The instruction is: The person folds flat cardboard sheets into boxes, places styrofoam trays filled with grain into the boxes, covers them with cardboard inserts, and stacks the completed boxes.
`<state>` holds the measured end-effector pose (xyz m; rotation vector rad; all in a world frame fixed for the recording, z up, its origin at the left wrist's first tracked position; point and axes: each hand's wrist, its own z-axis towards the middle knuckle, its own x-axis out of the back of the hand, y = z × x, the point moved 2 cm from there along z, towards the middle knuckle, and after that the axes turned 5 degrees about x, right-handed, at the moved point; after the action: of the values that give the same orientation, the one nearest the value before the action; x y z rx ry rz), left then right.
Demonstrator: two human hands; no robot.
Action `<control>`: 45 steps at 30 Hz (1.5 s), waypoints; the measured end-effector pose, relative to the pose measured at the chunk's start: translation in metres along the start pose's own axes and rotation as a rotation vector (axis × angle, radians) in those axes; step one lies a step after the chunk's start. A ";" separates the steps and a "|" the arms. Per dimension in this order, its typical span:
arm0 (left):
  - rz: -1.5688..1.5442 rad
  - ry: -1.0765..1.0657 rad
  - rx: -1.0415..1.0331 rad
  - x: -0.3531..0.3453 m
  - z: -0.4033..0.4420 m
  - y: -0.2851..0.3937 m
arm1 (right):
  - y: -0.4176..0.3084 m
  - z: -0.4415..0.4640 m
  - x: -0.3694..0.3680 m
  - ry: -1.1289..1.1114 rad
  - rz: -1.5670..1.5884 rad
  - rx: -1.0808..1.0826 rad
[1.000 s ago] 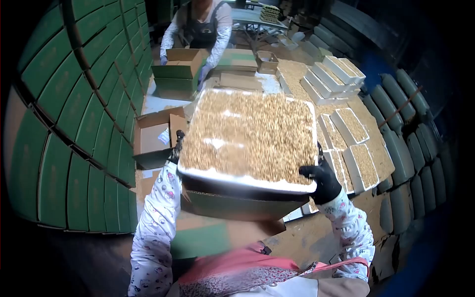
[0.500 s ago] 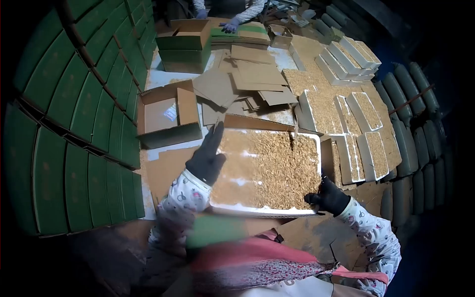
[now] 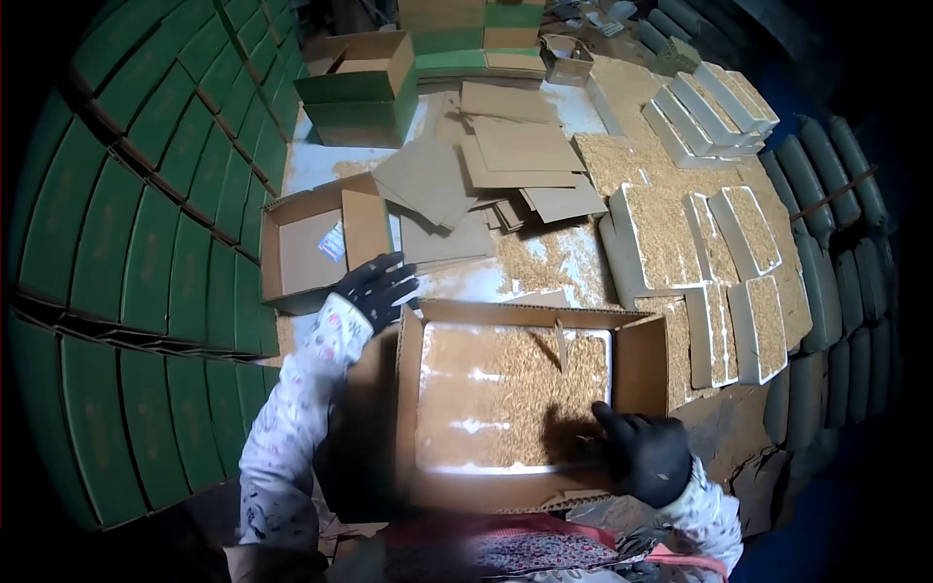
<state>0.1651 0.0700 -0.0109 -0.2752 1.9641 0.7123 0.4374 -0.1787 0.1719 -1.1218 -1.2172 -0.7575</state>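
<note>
A white foam tray (image 3: 610, 364) of golden-brown flaky material like wood shavings (image 3: 520, 389) lies inside an open cardboard box (image 3: 641, 355) in front of me. A thin brown strip (image 3: 562, 347) sticks up from the flakes. My left hand (image 3: 377, 289), in a black glove, is off the tray with fingers spread, between this box and a second open carton (image 3: 275, 255) on its left. Over the tray's right front corner is my right hand (image 3: 643, 455), black-gloved, fingers apart; whether it touches the tray is unclear. In the second carton lies a small blue-and-white packet (image 3: 332, 242).
Green boxes (image 3: 146, 233) are stacked along the left. Loose cardboard sheets (image 3: 520, 151) lie mid-table, with a green-and-brown box (image 3: 360, 97) behind. More filled white trays (image 3: 653, 243) stand at the right, some stacked; beyond them are piled grey-green bags (image 3: 812, 189).
The tray, held by both hands, has gone down into the box. My left hand has let go and moved left. At the back, a co-worker's hands have left view and a box stands there.
</note>
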 end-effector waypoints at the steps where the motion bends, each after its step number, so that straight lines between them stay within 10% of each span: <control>1: -0.023 0.104 0.068 0.010 0.023 -0.002 | 0.003 -0.005 0.017 0.150 0.087 -0.019; 5: 0.301 0.569 0.175 0.023 0.117 0.001 | 0.061 -0.048 0.001 0.862 0.315 -0.540; 14: 0.481 0.557 0.043 0.089 0.204 0.034 | 0.150 -0.055 -0.163 0.527 0.291 -0.646; 21: 0.673 0.708 -0.456 0.011 0.111 0.047 | 0.165 0.012 -0.261 0.062 0.243 -0.969; 24: 1.258 0.430 -0.336 -0.076 0.043 0.051 | 0.164 0.017 -0.262 0.165 0.210 -0.914; 30: 1.986 0.633 -0.880 -0.168 -0.088 0.022 | 0.187 -0.008 -0.264 0.163 0.285 -0.809; 33: 2.631 0.147 -0.981 -0.226 -0.107 -0.036 | 0.200 -0.006 -0.272 0.193 0.237 -0.838; 39: 2.964 -0.591 -0.390 -0.225 -0.116 -0.095 | 0.200 -0.008 -0.279 0.134 -0.138 -0.629; 45: 2.782 -0.865 0.277 -0.187 -0.113 -0.118 | 0.192 -0.012 -0.238 0.668 0.237 -0.739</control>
<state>0.2290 -0.1108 0.1462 2.7429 0.2371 1.4104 0.5630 -0.1569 -0.1062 -1.3999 -0.2182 -1.3125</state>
